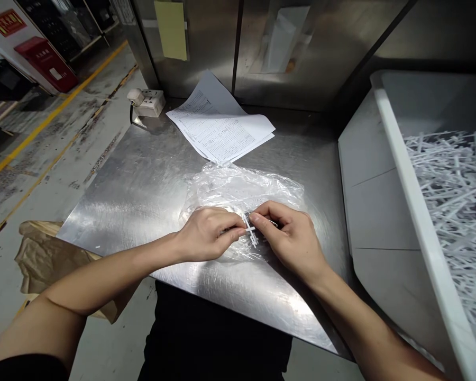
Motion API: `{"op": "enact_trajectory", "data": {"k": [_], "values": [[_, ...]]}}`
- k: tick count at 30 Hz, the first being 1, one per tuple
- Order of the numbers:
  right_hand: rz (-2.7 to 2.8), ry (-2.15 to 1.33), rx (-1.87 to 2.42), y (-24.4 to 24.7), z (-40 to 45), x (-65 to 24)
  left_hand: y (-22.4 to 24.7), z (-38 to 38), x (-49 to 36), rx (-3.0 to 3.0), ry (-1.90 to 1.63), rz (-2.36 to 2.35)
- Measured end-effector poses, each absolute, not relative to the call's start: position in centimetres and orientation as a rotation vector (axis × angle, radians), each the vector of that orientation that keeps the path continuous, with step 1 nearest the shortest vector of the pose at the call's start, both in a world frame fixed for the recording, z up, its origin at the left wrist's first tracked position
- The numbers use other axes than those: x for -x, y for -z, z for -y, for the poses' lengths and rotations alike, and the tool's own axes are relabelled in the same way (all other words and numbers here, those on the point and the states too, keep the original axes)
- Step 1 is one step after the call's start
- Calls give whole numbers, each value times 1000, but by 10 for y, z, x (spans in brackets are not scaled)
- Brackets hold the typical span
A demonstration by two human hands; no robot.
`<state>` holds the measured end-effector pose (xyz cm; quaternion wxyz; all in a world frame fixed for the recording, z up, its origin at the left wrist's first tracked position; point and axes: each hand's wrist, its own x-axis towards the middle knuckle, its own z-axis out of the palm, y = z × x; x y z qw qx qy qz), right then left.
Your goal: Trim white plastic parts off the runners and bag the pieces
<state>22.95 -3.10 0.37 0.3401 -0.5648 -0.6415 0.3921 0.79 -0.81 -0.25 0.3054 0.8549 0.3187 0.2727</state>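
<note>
A small white plastic piece (252,236) with thin crossing arms is held between my two hands, over a clear plastic bag (238,185) spread on the metal table (115,196). My left hand (212,233) pinches its left side between thumb and fingers. My right hand (289,233) has thumb and index finger closed at its upper right end. The bag lies partly under both hands, and small pale parts inside it are hard to make out.
Printed sheets (222,127) lie behind the bag. A white power socket (150,103) sits at the table's back left corner. On the right, a large white bin (404,174) holds thin white plastic pieces (460,211). A brown paper bag (49,259) is beside the table's left edge.
</note>
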Motion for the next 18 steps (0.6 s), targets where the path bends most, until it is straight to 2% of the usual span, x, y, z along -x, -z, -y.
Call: {"op": "enact_trajectory", "data": {"k": [9, 18], "values": [[1688, -846, 1311, -17, 34, -230, 5, 7, -9, -2380, -855, -815], [1793, -878, 1271, -19, 39, -228, 8, 8, -10, -2544, -913, -790]]}}
